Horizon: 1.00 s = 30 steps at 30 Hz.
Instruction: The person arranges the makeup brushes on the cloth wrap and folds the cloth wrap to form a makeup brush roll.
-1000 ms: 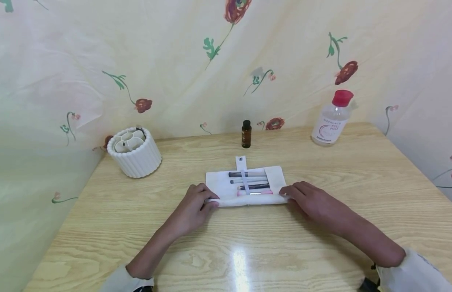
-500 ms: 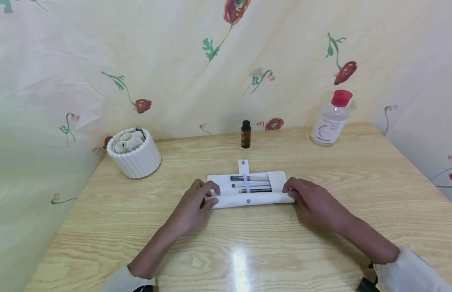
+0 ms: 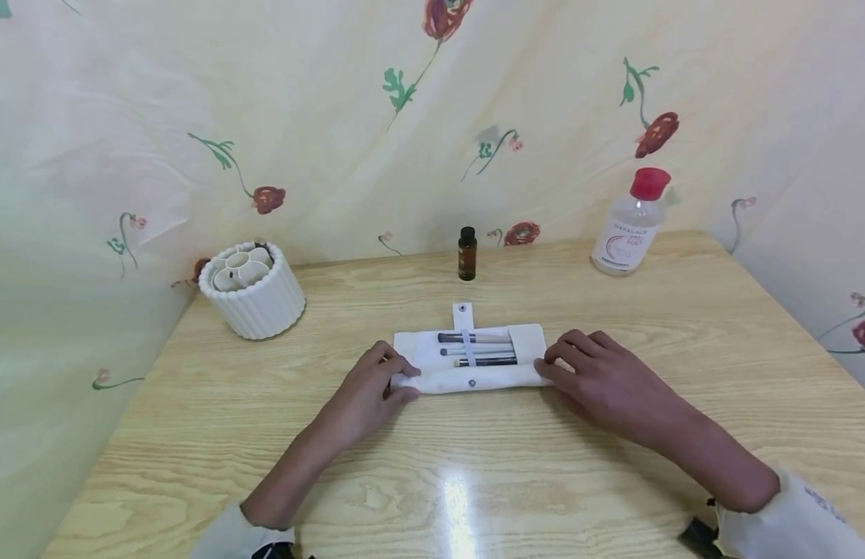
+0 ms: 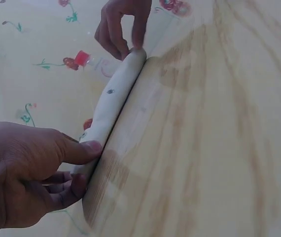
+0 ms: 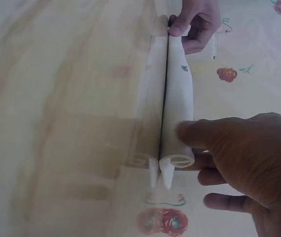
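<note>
A white brush roll (image 3: 428, 346) lies partly rolled up on the table, its near edge a thick rolled band (image 3: 446, 380) with a metal snap (image 3: 472, 383). Several makeup brushes (image 3: 485, 361) show in its flat part under a clear strap. Beyond them sticks out a tab (image 3: 463, 317) with a snap. My left hand (image 3: 363, 400) pinches the band's left end, thumb on the near side. At the right end my right hand (image 3: 607, 380) holds the band between thumb and fingers. The right wrist view shows the coiled layers of the band's end (image 5: 180, 160).
Behind the roll stands a small brown bottle (image 3: 467, 255) with a black cap. A clear bottle (image 3: 624, 237) with a red cap is at the back right. To the left sits a white ribbed holder (image 3: 258, 303). A flower-patterned cloth (image 3: 321, 116) hangs behind the wooden table (image 3: 376, 497).
The near edge has been rolled one turn farther away from me. It now covers the pink brush, and a snap has come into view on the band. Both hands have shifted only slightly.
</note>
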Available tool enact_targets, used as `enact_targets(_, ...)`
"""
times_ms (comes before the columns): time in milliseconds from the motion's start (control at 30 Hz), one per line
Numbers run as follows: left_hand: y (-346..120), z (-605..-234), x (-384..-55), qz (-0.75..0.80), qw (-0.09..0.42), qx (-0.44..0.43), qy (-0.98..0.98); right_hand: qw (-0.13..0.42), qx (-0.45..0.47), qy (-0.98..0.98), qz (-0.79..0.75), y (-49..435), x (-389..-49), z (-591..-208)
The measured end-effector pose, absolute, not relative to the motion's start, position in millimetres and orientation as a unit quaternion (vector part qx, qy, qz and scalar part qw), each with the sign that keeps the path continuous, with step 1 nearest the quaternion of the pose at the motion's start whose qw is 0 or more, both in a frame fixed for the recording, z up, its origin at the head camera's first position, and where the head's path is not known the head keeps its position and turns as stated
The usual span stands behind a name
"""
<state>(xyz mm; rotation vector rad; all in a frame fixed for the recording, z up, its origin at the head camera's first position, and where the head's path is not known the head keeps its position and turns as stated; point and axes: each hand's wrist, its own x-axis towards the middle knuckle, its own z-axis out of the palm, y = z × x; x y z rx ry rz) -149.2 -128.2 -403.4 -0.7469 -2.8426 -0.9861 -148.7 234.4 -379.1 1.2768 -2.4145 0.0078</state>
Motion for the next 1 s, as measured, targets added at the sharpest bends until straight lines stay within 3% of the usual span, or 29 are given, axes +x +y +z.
enact_targets(433,-119.7,-406.8,-153.6,-0.245,0.085,-0.277,-0.925,0.180,0.427,-0.881,0.096,233.7,-153.3,-391.6)
enact_targets(833,-118.5,-409.0,-159.8,-0.315,0.073,-0.242,-0.915,0.121,0.343,-0.905,0.223,239.3,-161.4,-403.8)
enact_targets(1000,-120.1,-407.1,-162.8,-0.297,0.064,-0.245,-0.921,0.138,0.325,-0.905,0.238,233.9,-163.0,-403.1)
